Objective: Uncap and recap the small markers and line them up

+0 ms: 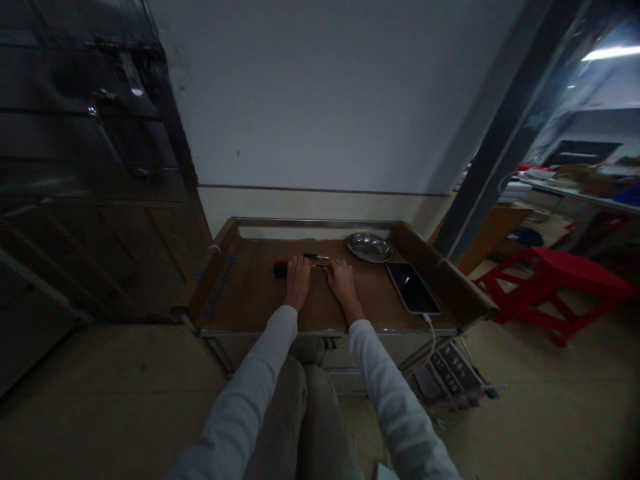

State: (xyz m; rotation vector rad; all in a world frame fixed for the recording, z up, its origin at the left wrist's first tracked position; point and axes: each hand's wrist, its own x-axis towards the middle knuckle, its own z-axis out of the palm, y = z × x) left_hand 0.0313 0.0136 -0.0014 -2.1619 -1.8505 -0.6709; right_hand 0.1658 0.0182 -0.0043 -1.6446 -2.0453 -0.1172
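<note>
My left hand (299, 275) rests low over the brown tabletop, fingers curled over a black-and-red object (280, 269) whose end sticks out to its left. Between the two hands runs a thin, light rod (319, 266); whether it is part of that object I cannot tell. My right hand (341, 277) is closed in a pinch at the rod's right end. Just beyond my fingertips lies a black pen (316, 256) with a silvery end. The undersides of both hands are hidden.
A round steel dish (370, 247) stands at the back right of the raised-edge table (250, 300). A phone (413, 287) with a white cable (431, 327) lies at the right. Beyond are a red stool (565, 283), a dark post (515, 133) and, left, a door (75, 160).
</note>
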